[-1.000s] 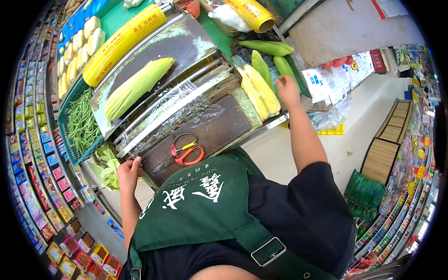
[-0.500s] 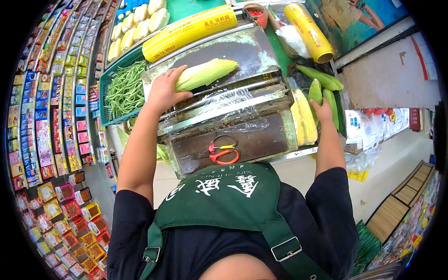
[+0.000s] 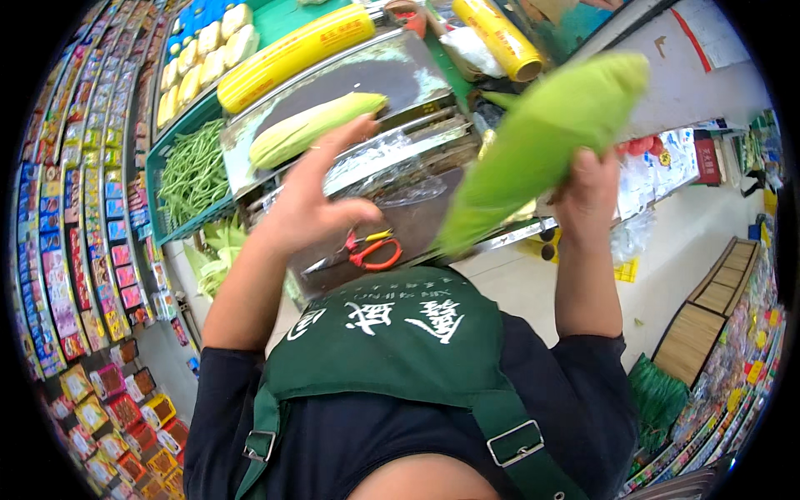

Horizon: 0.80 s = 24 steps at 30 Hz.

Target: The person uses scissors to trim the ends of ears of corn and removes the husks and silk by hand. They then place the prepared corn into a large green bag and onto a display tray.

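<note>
An ear of corn [image 3: 542, 150] in its green husk is gripped by my right hand [image 3: 586, 187], held up on the right and slightly blurred. My left hand [image 3: 312, 196] holds nothing, fingers and thumb spread, above the wrapping machine [image 3: 367, 71]. Just beyond it a paler, partly husked ear of corn [image 3: 312, 131] lies on the machine's upper plate. Red-handled scissors [image 3: 375, 252] rest on the dark lower plate, near my left thumb. Clear plastic film [image 3: 408, 193] stretches across the middle of the machine.
A yellow film roll [image 3: 296, 58] lies behind the machine, another film roll [image 3: 497, 37] to its right. On the left stand a crate of green beans [image 3: 196, 175] and wrapped corn packs [image 3: 208, 54]. Stripped husks [image 3: 218, 258] hang below the crate. Snack shelves [image 3: 83, 192] line the far left.
My right hand has lifted a green ear of corn from the pile at the right. My left hand has let go of the paler ear and moved toward me.
</note>
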Available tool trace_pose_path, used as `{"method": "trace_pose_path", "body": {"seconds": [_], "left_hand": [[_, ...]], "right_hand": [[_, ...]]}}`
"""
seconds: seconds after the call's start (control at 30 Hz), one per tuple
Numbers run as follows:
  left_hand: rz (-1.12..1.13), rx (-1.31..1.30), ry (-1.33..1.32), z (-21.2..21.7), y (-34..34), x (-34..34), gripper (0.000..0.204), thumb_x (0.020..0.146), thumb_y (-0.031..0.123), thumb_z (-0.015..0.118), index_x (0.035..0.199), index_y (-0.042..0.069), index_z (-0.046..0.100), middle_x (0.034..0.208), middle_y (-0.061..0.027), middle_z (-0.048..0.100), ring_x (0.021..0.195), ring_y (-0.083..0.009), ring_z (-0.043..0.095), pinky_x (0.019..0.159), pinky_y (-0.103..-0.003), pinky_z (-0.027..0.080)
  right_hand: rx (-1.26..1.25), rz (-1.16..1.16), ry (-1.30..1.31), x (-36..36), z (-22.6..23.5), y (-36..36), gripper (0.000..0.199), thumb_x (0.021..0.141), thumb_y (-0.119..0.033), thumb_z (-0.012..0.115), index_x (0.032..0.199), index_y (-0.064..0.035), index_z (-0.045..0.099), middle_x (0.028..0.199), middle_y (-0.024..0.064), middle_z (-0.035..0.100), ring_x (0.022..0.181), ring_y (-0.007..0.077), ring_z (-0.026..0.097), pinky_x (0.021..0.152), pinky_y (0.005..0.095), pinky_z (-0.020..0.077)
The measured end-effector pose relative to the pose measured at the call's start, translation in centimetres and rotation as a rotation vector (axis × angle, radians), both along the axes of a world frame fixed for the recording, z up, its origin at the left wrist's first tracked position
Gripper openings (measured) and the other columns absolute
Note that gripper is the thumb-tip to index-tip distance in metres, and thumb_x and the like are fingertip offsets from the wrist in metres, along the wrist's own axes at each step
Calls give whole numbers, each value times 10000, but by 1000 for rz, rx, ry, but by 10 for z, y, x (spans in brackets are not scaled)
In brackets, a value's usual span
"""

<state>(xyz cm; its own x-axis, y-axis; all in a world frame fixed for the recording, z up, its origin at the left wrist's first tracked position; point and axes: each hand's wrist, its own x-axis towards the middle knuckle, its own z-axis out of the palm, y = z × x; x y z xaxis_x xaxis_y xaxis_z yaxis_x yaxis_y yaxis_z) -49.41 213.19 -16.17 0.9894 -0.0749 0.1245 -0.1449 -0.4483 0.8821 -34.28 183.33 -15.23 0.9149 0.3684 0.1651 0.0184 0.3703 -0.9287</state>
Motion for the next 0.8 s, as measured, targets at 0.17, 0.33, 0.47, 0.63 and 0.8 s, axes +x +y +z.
{"method": "trace_pose_path", "body": {"seconds": [0.17,0.33,0.47,0.63,0.8], "left_hand": [[166,-190,-87,37,-11,-64,1082,682,179,862,1528,11,208,1457,-190,415,1332,-263,431,1094,-377,346],[450,-695,130,0,73,-180,906,694,319,794,1401,-33,349,1156,-206,594,1006,-314,656,819,-419,568],[525,-990,141,-27,96,-243,857,714,396,777,1354,-42,414,1137,-221,618,1009,-353,662,847,-457,561],[583,-926,189,-54,125,-303,935,720,379,807,1440,15,335,1270,-171,541,1068,-312,619,885,-433,535],[748,-648,253,-55,154,-352,1020,747,311,803,1533,37,214,1438,-145,438,1316,-239,431,1093,-372,345]], "right_hand": [[-273,450,-509,-72,9,96,487,814,-135,754,1237,-16,543,1081,112,594,1100,262,582,957,370,473],[-836,734,-1090,-125,-106,118,324,853,-79,606,1174,-35,593,1060,133,586,1026,302,584,877,376,502],[-1132,823,-1280,-141,-111,138,311,882,-100,505,1180,-41,569,1073,158,583,1031,296,592,878,397,507],[-1044,1180,-540,-158,-74,152,604,799,-163,708,1342,-46,472,1076,160,615,984,303,622,854,409,512],[-897,1264,-188,-227,-44,211,746,840,-420,748,1375,-14,423,1088,162,613,1009,271,604,926,378,471]]}}
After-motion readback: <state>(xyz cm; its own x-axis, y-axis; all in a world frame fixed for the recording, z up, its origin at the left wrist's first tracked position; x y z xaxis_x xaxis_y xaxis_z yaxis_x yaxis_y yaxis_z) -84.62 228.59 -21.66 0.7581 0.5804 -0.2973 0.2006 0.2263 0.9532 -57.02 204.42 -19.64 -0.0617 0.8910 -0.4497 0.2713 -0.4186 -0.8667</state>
